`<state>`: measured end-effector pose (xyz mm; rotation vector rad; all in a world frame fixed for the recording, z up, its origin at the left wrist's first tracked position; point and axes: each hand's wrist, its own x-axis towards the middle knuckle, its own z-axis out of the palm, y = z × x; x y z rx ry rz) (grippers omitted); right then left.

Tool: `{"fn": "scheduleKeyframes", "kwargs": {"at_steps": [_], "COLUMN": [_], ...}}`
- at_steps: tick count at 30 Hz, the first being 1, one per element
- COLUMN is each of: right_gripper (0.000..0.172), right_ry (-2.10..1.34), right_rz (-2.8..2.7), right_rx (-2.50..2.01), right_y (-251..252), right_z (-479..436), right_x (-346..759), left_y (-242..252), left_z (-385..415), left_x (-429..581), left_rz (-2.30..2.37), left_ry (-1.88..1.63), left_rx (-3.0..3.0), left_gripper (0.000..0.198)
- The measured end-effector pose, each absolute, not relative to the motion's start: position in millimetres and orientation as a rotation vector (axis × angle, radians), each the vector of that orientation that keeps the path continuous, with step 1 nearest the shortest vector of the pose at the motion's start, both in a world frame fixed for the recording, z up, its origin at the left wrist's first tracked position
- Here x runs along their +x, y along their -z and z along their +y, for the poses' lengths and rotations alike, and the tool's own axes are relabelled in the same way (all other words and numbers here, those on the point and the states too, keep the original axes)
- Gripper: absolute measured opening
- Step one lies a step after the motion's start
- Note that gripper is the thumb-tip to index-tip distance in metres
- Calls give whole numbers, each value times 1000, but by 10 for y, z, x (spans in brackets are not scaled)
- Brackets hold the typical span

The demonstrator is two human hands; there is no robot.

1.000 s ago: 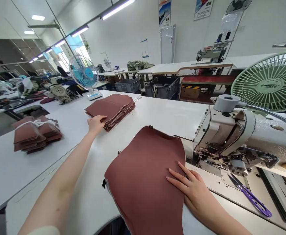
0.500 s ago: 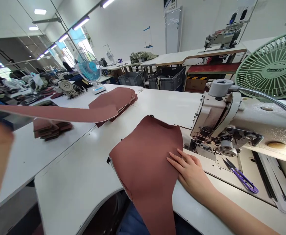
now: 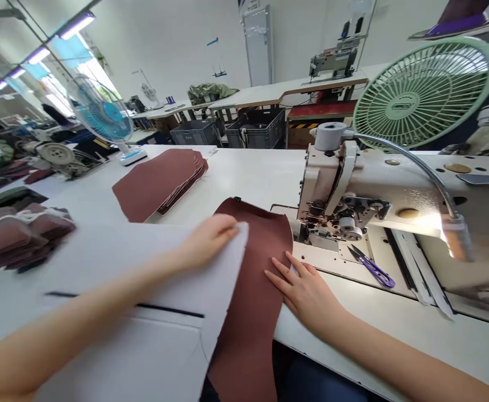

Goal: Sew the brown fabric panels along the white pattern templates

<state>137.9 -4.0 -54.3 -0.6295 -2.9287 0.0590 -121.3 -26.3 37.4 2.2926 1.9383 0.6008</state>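
The brown piece (image 3: pixel 256 279) lies just to the left of the sewing machine (image 3: pixel 378 184), and the right hand (image 3: pixel 305 287) rests on it with fingers spread flat. The left hand (image 3: pixel 206 239), a little blurred, pinches the white piece (image 3: pixel 169 354) near its upper corner, farther left of the machine, and covers part of the brown one. I judge the step is laying one over the other; next move calls for matching their edges carefully.

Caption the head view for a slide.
Left hand holds a white-faced sheet over brown fabric, which the right hand touches near a sewing machine.
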Motion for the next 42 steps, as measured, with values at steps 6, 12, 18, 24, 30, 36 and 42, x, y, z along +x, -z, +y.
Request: {"fn": "scheduleKeyframes", "kwargs": {"at_steps": [6, 12, 18, 24, 30, 36, 42], "right_gripper": [36, 20, 20, 26, 28, 30, 29], "right_ry": [-142, -163, -204, -354, -346, -394, -383], "right_rz": [-2902, -2820, -2850, -2880, -2875, -2893, -2898], "right_rx": [-661, -592, -499, -414, -390, -348, -341], "right_y": [557, 597, 644, 621, 621, 574, 568], "right_z": [-204, -149, -301, -430, -384, -364, -357], "right_x": [1417, 1387, 1364, 1390, 1399, 1407, 1406], "left_y": [384, 494, 455, 442, 468, 446, 450], "left_z": [523, 657, 609, 373, 301, 299, 301], "left_x": [-585, -386, -328, -369, -356, -373, -406], "left_rz": [1845, 1781, 1666, 1500, 1445, 1541, 1526], "left_ry": [-767, -1030, -917, -456, -552, -604, -728], "left_rx": [2196, 2059, 2099, 2583, 2690, 2585, 2473], "left_gripper": [17, 10, 16, 30, 34, 37, 27]}}
